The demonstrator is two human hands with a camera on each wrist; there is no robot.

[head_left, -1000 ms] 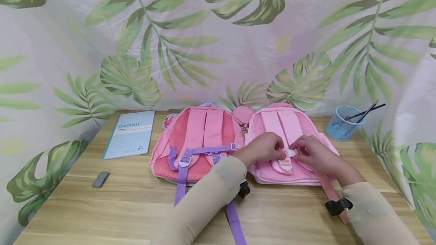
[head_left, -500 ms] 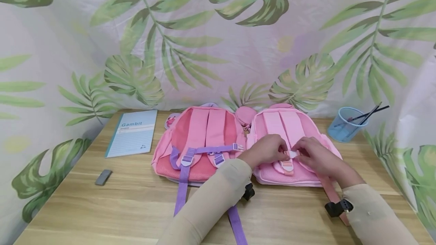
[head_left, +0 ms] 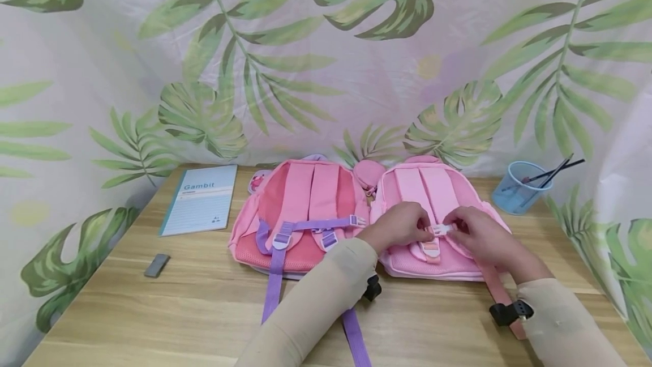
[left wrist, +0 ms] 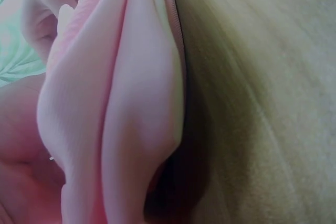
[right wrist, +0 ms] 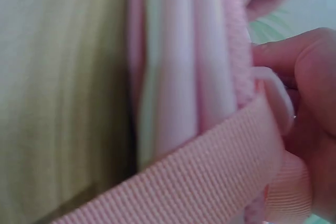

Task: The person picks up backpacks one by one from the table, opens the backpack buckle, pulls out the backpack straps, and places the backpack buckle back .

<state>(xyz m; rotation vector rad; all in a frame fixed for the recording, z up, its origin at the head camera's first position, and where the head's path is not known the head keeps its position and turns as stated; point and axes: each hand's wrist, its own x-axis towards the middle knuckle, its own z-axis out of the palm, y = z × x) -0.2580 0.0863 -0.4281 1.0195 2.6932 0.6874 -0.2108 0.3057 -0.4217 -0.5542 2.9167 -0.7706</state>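
Note:
The right-hand pink backpack (head_left: 407,268) lies with its shoulder straps up. Over it, a white side-release buckle (head_left: 440,230) sits between my two hands, its prongs showing. My left hand (head_left: 402,223) pinches the buckle's left end, and my right hand (head_left: 474,234) its right end. Whether the halves are locked together is too small to tell. A peach webbing strap (right wrist: 173,171) runs past the right hand in the right wrist view. In the left wrist view the backpack's side (left wrist: 139,77) hides much of the left hand (left wrist: 18,129).
A second pink backpack (head_left: 270,214) lies to the left, its purple strap (head_left: 318,223) across it and a purple tail (head_left: 273,287) hanging forward. Farther left are a notebook (head_left: 201,200) and a grey eraser (head_left: 157,265). A blue mesh pencil cup (head_left: 519,191) stands at right.
My hands have drawn slightly apart at the buckle, and its white prongs now show between the fingers. The whole view has shifted a little; the backpacks lie as before.

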